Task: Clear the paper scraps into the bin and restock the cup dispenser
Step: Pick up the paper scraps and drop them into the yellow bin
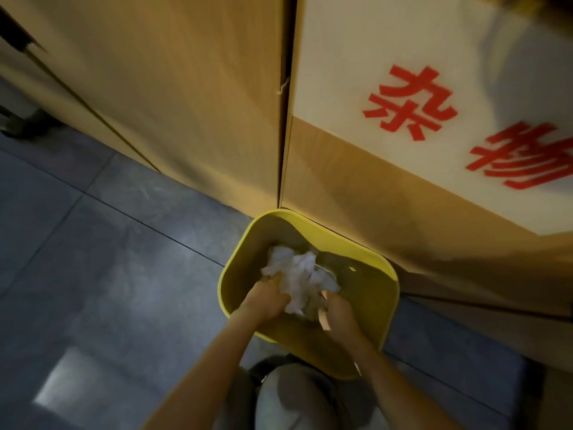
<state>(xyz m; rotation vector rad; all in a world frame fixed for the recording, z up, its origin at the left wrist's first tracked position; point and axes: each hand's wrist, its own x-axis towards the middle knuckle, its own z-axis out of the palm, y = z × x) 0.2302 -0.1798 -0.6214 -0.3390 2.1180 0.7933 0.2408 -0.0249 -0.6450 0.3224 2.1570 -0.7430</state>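
Observation:
A yellow bin point(376, 263) stands on the floor against a wooden cabinet. Over its open mouth I hold a bundle of crumpled white paper scraps point(299, 276) between both hands. My left hand point(267, 297) grips the bundle's left side and my right hand point(336, 315) grips its right side, fingers curled into the paper. Both forearms reach down over the bin's near rim. The bin's bottom is hidden under the paper. No cup dispenser is in view.
Wooden cabinet doors point(186, 97) rise right behind the bin, the right one bearing a white sign point(434, 97) with red characters. Grey floor tiles point(93, 243) spread to the left. My knee point(297, 398) is just in front of the bin.

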